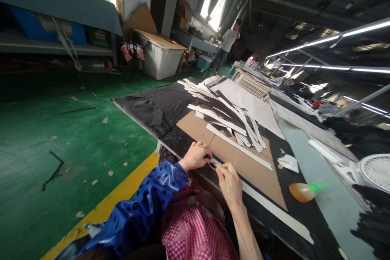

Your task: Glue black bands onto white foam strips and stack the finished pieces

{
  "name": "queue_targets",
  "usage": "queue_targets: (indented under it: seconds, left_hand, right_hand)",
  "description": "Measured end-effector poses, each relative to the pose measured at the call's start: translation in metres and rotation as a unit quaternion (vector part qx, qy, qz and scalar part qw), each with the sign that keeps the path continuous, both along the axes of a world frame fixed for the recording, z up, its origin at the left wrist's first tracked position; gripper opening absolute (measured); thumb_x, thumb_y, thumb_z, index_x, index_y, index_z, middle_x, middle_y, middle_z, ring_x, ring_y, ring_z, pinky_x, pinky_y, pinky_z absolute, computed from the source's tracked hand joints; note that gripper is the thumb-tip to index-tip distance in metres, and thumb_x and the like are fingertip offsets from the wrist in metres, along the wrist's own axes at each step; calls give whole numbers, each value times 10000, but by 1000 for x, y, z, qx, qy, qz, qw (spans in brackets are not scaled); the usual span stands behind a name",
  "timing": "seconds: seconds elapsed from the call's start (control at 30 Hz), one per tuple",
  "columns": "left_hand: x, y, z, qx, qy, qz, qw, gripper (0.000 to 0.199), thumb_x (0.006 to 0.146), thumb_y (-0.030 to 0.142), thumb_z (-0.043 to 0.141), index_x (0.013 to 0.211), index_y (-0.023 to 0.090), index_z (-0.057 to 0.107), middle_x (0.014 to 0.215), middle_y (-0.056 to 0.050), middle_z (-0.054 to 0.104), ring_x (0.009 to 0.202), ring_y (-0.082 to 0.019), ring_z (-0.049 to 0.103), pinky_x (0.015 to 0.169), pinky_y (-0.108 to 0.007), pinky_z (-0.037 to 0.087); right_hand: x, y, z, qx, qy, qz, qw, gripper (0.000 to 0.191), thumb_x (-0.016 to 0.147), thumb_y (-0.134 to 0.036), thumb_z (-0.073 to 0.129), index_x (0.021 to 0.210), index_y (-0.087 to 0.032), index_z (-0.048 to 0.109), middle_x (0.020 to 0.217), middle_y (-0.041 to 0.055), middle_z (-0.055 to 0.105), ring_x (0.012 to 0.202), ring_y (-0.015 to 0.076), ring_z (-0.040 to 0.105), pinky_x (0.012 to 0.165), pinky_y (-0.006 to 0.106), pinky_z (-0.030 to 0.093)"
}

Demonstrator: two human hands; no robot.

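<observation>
At the near edge of the black-covered table (146,105), my left hand (196,157) is closed with its fingertips pinched at the end of a long white strip (274,210). My right hand (230,185) pinches the same end from the other side, where a small pale loop or fold shows between the fingertips. From there the strip runs to the right along the table edge. Beyond my hands, one separate white strip (239,146) lies on a brown cardboard sheet (262,185). Behind it is a loose pile of white and black strips (224,115).
A spray bottle of orange liquid (301,192) with a green nozzle lies on the right, near crumpled white paper (289,163). A white fan (376,170) stands farther right. A grey bin (161,59) is on the green floor; a person (227,44) stands in the background.
</observation>
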State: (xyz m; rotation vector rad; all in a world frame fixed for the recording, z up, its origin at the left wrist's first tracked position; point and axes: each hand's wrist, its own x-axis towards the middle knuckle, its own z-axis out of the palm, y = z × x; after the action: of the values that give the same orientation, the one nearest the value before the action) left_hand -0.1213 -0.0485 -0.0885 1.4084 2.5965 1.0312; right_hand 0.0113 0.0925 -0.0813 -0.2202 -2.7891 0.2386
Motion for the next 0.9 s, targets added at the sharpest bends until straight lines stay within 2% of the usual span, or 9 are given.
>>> queue_targets:
  seconds: [0.3, 0.37, 0.47, 0.53, 0.6, 0.7, 0.9]
  left_hand:
    - [-1, 1, -1, 9, -8, 0, 1000, 95, 812, 253, 633, 888, 238, 687, 951, -16, 640, 970, -221, 502, 857, -365, 350]
    - [-2, 0, -1, 49, -31, 9, 998, 124, 835, 209, 586, 923, 222, 672, 972, -24, 642, 972, -216, 519, 872, -366, 372]
    - [-1, -4, 0, 163, -72, 50, 983, 209, 865, 110, 469, 966, 185, 636, 986, -49, 634, 945, -190, 544, 874, -341, 415]
    - [2, -8, 1, 232, -75, 77, 967, 251, 878, 81, 403, 956, 177, 621, 967, -61, 625, 927, -184, 547, 862, -330, 437]
    - [8, -11, 0, 264, -57, 76, 960, 279, 891, 77, 360, 932, 181, 616, 954, -65, 620, 927, -185, 542, 854, -324, 449]
    - [21, -14, -3, 257, -34, 48, 965, 307, 883, 53, 337, 913, 182, 615, 943, -62, 622, 922, -184, 532, 838, -309, 460]
    - [54, -13, -8, 183, -34, 42, 982, 371, 795, -28, 346, 952, 178, 612, 944, -60, 632, 914, -189, 536, 845, -329, 471]
  right_hand:
    - [-3, 5, 1, -2, -4, 33, 999, 328, 929, -341, 424, 1021, -313, 737, 858, 34, 581, 670, 127, 573, 526, 220, 369]
    - [-3, 5, 2, -7, -7, 36, 999, 321, 928, -334, 428, 1021, -324, 735, 854, 30, 581, 675, 127, 575, 536, 219, 378]
    - [-3, 4, 3, -16, -4, 35, 999, 316, 924, -321, 433, 1014, -328, 736, 854, 28, 588, 685, 128, 579, 544, 218, 388]
    - [-4, 3, 2, -23, -6, 27, 999, 309, 922, -314, 440, 1017, -332, 733, 858, 25, 589, 679, 125, 579, 542, 220, 388]
    - [-3, 3, 1, -24, -13, 19, 999, 304, 923, -314, 444, 1026, -338, 729, 861, 22, 585, 673, 123, 579, 538, 221, 386]
    - [-3, 2, 1, -15, -22, 14, 1000, 305, 929, -316, 440, 1045, -340, 721, 865, 22, 578, 688, 125, 584, 539, 223, 382]
    - [-3, 0, 2, -12, -17, 16, 1000, 320, 928, -300, 424, 1007, -323, 733, 849, 20, 583, 668, 123, 578, 516, 223, 370]
